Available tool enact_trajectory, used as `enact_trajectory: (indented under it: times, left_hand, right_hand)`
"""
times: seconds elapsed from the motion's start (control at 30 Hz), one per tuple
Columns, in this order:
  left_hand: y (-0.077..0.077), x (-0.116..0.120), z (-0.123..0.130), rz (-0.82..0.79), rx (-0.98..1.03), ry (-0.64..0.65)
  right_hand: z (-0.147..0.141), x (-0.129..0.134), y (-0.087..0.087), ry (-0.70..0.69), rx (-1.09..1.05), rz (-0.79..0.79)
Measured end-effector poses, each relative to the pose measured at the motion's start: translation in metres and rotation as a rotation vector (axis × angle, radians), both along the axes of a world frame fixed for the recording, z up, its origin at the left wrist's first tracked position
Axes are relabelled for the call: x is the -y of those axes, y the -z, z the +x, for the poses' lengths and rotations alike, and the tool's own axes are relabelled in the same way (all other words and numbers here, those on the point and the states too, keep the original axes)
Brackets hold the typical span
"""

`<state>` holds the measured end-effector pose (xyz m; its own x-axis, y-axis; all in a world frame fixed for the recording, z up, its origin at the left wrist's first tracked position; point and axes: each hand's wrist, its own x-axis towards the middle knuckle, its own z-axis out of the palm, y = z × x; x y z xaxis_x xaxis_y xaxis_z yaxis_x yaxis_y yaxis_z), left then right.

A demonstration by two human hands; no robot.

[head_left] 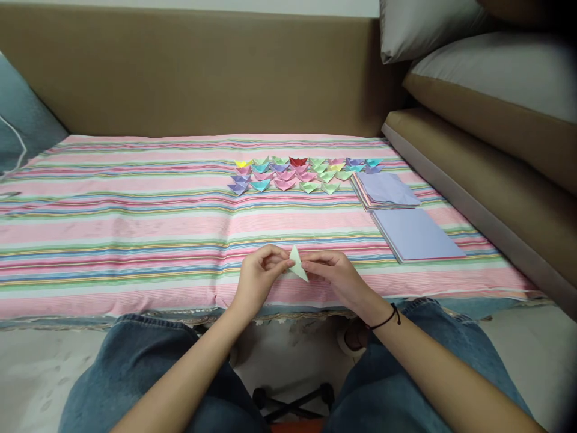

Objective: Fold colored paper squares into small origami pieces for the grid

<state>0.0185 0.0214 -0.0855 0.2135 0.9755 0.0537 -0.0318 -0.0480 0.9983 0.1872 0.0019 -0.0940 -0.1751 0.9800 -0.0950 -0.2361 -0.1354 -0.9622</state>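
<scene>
Between my two hands, above the near edge of the striped cloth, is a small pale green folded paper boat (pixel 298 264), tilted with its points up and down. My left hand (pixel 262 270) pinches it from the left with thumb and fingers. From the right, the thumb and fingertips of my right hand (pixel 336 273) close on its other side. Farther back stand several rows of small folded paper boats in pink, green, blue, purple and yellow, among them a red paper boat (pixel 298 162).
Right of the boats lie a stack of folded paper sheets (pixel 390 189) and a stack of flat lilac paper (pixel 417 234). The striped cloth (pixel 112 228) covers the surface. A brown backrest (pixel 202 72) stands behind, and cushions (pixel 491 90) are piled at the right.
</scene>
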Motion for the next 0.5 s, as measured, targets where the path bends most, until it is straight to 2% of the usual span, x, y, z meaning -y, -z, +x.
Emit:
enact_trajectory:
  times: [0.13, 0.33, 0.5]
  left_hand:
    - [0.0025, 0.0017, 0.0006, 0.073, -0.116, -0.051]
    - [0.0029, 0.0044, 0.001, 0.197, -0.191, -0.041]
    - [0.0021, 0.0062, 0.0035, 0.163, -0.16, 0.002]
  right_hand:
    - [-0.0032, 0.001, 0.0033, 0.031, -0.068, -0.032]
    - [-0.0055, 0.0005, 0.0034, 0.128, -0.087, -0.036]
    - [-0.0059, 0.0002, 0.0033, 0.177, -0.068, -0.011]
